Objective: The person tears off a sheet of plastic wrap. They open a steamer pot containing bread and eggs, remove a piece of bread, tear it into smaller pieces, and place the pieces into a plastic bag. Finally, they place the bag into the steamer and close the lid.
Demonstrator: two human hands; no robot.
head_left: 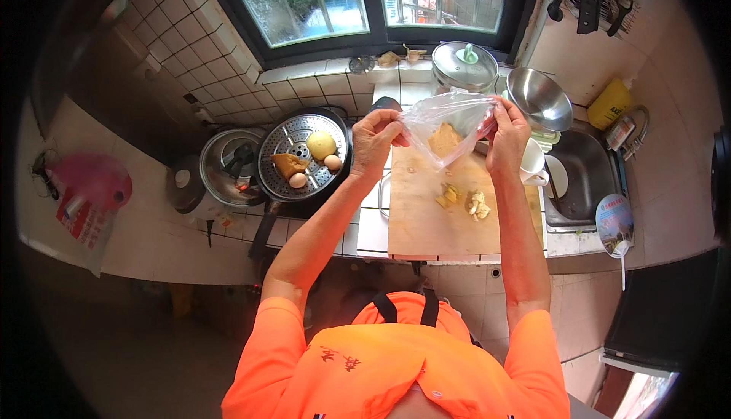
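A clear plastic bag (449, 156) is stretched between my hands above the wooden cutting board (426, 228). My left hand (377, 141) pinches one top corner of it, and my right hand (506, 131) grips the opposite corner. Through the film shows a tan-yellow piece (444, 139); whether it lies in the bag or on the board behind, I cannot tell. On the board below are a small heap of yellow slices (448, 195) and a pile of pale, crushed pieces that look like garlic (478, 206).
Left of the board, a steamer tray (293, 131) in a black pan holds a round yellow item, two eggs and a brown wedge. A lidded pot (464, 68) and steel bowl (539, 99) stand behind. Right are a white mug (533, 164), the sink (586, 179) and a hand fan (615, 225).
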